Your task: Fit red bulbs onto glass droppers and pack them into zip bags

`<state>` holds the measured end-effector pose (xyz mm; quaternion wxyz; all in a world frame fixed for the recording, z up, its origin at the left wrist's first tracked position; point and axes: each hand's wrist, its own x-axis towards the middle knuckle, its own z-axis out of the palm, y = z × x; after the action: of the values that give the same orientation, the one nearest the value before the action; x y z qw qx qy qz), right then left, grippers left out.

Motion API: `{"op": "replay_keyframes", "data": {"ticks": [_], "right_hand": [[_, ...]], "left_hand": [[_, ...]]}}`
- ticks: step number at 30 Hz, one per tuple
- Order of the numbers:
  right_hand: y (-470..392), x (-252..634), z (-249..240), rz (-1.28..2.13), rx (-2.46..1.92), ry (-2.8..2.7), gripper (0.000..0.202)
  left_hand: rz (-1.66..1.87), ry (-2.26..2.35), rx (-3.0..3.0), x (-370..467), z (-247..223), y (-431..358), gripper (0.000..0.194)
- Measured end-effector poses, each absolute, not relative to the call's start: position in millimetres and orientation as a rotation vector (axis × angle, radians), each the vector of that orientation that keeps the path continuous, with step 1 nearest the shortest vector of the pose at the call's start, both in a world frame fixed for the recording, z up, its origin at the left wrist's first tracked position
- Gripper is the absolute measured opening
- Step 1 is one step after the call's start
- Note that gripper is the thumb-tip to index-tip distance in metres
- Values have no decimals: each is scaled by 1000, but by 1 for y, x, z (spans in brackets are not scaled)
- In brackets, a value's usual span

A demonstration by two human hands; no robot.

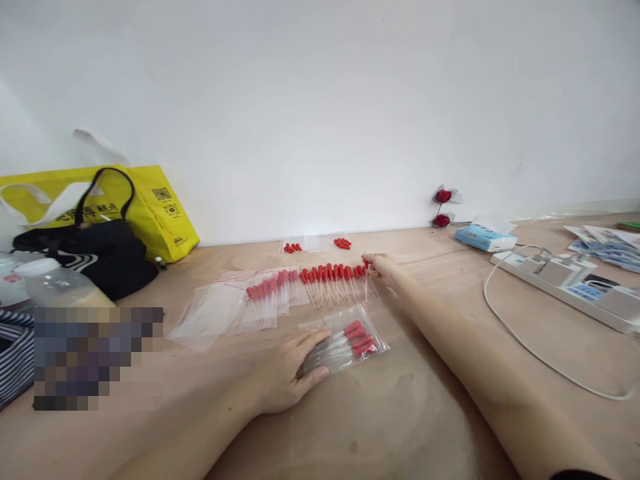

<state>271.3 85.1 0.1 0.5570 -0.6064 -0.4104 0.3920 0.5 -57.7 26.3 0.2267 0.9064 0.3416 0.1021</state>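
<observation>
A clear zip bag (345, 343) holding several glass droppers with red rubber bulbs lies on the table in front of me. My left hand (293, 367) is curled around its near left end, thumb on the lower side and fingers on the upper. Farther back, loose red-bulbed droppers (327, 275) lie side by side in a row. At the row's right end my right hand (379, 267) pinches the red bulb of a dropper (367, 265); its fingertips are small and partly hidden. More droppers in clear bags (270, 293) lie to the row's left.
Flat clear bags (207, 313) lie at left. Small bags with red bulbs (343, 244) rest near the wall. A yellow bag (167, 220), black pouch (107, 257) and bottle (60, 287) stand left. Rightward are a tissue pack (484, 237), power strip (565, 283) and cable (520, 347).
</observation>
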Motion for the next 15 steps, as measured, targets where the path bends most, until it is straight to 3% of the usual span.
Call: {"op": "replay_keyframes", "data": {"ticks": [8, 15], "right_hand": [[7, 313, 1, 886, -1212, -804, 25], [-31, 288, -18, 779, -1132, -757, 33]], "left_hand": [[235, 1001, 2492, -1, 23, -59, 50], [264, 977, 2502, -1, 20, -56, 49]]}}
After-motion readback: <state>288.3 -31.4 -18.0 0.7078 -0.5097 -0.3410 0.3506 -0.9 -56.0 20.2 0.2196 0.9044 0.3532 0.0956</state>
